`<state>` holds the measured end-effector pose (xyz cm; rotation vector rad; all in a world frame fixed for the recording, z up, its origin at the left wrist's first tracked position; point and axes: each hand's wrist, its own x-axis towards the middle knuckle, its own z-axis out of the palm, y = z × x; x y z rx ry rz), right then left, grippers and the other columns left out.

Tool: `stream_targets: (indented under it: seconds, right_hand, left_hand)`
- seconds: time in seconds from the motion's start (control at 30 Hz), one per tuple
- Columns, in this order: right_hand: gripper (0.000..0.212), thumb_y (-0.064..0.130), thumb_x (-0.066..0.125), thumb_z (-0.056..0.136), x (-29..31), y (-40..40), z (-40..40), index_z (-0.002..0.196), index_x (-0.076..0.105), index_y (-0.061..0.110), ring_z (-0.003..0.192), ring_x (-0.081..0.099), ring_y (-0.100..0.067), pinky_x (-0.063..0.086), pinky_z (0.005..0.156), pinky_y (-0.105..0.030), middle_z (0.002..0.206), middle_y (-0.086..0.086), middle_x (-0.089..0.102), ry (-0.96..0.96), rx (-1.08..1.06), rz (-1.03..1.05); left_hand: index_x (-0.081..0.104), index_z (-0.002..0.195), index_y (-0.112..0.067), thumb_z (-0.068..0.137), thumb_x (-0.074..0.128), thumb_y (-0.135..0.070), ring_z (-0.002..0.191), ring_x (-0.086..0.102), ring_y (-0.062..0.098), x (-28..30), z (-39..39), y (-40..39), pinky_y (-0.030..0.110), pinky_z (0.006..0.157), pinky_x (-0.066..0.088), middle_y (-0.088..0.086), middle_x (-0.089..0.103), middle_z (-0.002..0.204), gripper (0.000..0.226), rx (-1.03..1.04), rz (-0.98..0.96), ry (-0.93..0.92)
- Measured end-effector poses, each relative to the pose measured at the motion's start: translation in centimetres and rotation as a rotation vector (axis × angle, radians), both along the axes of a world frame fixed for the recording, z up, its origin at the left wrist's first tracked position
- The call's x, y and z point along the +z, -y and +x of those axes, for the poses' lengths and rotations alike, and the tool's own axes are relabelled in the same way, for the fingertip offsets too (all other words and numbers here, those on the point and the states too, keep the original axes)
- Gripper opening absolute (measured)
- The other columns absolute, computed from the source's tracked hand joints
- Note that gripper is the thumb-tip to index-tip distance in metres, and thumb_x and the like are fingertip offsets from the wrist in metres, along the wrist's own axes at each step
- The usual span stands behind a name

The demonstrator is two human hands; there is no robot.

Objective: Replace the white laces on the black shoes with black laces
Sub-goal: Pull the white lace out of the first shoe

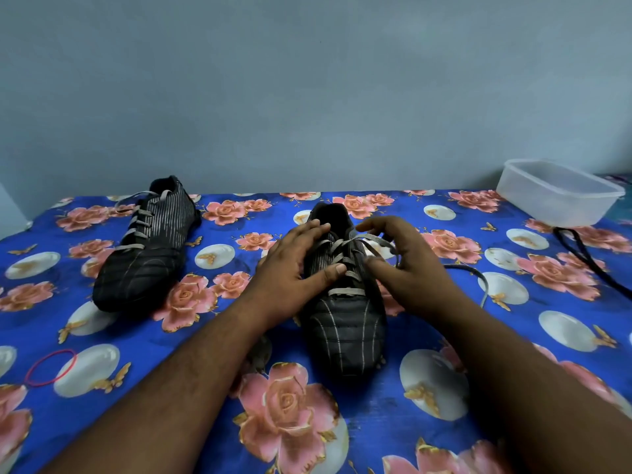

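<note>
Left hand (297,265): fingers straight, pressing near shoe (343,302) flank, thumb on white lace (342,261).
Right hand (402,261): loosely curled over lace loops; pinch unclear.
Shoes: two; second shoe (147,244) toward tabletop (444,422) far left corner.
Black laces (588,258): right edge, beside container (557,193).
Open room: front-left, beyond rubber band (51,367).

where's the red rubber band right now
The red rubber band lies flat on the flowered cloth at the near left, in front of the far shoe.
</note>
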<state>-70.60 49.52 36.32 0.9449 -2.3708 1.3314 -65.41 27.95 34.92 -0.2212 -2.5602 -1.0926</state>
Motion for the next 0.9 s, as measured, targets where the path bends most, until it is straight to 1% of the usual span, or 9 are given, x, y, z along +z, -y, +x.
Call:
stream_targets:
  seconds: [0.1,0.17,0.37,0.5,0.6,0.67,0.73,0.83,0.9]
  right_hand:
    - [0.04,0.057,0.067,0.084,0.0,0.7,0.4,0.116,0.062,0.034,0.109,0.057,-0.011,0.046,0.092,-0.032,0.11,0.018,0.064,-0.039,0.038,0.054]
    - [0.039,0.061,0.063,0.086,0.0,1.0,0.3,0.108,0.067,0.03,0.099,0.06,-0.015,0.046,0.088,-0.039,0.101,0.017,0.067,-0.126,0.004,0.057]
    - [0.018,0.039,0.066,0.093,0.2,0.9,0.1,0.083,0.069,0.024,0.08,0.051,-0.011,0.037,0.075,-0.027,0.076,0.02,0.06,-0.241,-0.142,-0.017]
    - [0.027,0.021,0.065,0.095,1.2,0.6,0.6,0.075,0.056,0.005,0.063,0.042,-0.006,0.036,0.061,-0.02,0.065,0.006,0.047,-0.08,-0.146,-0.303]
    - [0.032,0.023,0.06,0.093,1.8,-0.1,0.3,0.079,0.052,-0.005,0.065,0.041,-0.013,0.036,0.061,-0.028,0.07,-0.019,0.048,-0.01,-0.227,-0.497]
    - [0.022,0.022,0.061,0.091,1.3,-0.8,-0.5,0.082,0.055,0.003,0.065,0.043,-0.011,0.037,0.064,-0.03,0.07,-0.007,0.051,0.054,-0.318,-0.442]
    - [0.011,0.021,0.064,0.087,0.4,-1.1,-1.2,0.095,0.058,0.017,0.077,0.05,-0.01,0.041,0.074,-0.033,0.083,0.007,0.057,0.071,-0.412,-0.23]
    - [0.037,0.044,0.062,0.085,-0.5,-0.8,-1.1,0.118,0.059,0.028,0.106,0.051,-0.019,0.041,0.093,-0.04,0.108,0.007,0.058,-0.051,-0.368,0.019]
    - [0.04,0.062,0.055,0.087,-0.4,0.2,-0.5,0.113,0.065,0.033,0.109,0.05,-0.019,0.039,0.094,-0.041,0.11,0.008,0.062,-0.115,-0.285,0.09]
  left_hand:
    - [0.041,0.15,-0.04,0.076,0.05,-0.079,0.147,0.029,0.004,0.0,0.0,0.0,0.048,0.121,0.029,-0.016,0.034,0.159,0.084,0.001,0.0,0.005]
    - [0.041,0.15,-0.04,0.077,0.05,-0.079,0.147,0.029,0.004,0.0,0.0,-0.1,0.048,0.121,0.029,-0.016,0.035,0.159,0.084,0.0,0.004,-0.001]
    - [0.042,0.15,-0.04,0.077,0.053,-0.076,0.147,0.03,0.004,-0.3,-0.2,0.0,0.047,0.121,0.028,-0.016,0.035,0.158,0.082,-0.002,0.001,-0.004]
    - [0.042,0.149,-0.041,0.077,0.054,-0.076,0.146,0.031,0.005,-0.3,-0.3,0.1,0.048,0.121,0.029,-0.018,0.036,0.158,0.081,-0.001,-0.001,-0.003]
    - [0.042,0.148,-0.043,0.077,0.054,-0.077,0.146,0.032,0.005,-0.3,-0.3,0.2,0.05,0.12,0.029,-0.018,0.036,0.157,0.079,0.004,-0.019,-0.005]
    - [0.042,0.148,-0.043,0.078,0.054,-0.077,0.147,0.031,0.005,-0.3,-0.4,0.3,0.05,0.12,0.029,-0.017,0.036,0.158,0.08,0.003,-0.019,-0.004]
    - [0.042,0.149,-0.041,0.078,0.054,-0.077,0.147,0.03,0.004,-0.3,-0.4,0.2,0.048,0.121,0.028,-0.017,0.035,0.158,0.081,0.001,-0.018,-0.003]
    - [0.042,0.15,-0.039,0.078,0.053,-0.076,0.147,0.028,0.003,-0.3,-0.3,0.2,0.047,0.122,0.027,-0.017,0.035,0.158,0.082,-0.002,-0.019,-0.002]
    - [0.041,0.15,-0.039,0.078,0.053,-0.076,0.147,0.027,0.002,-0.2,-0.2,0.2,0.046,0.122,0.027,-0.018,0.034,0.158,0.082,-0.002,-0.023,0.001]
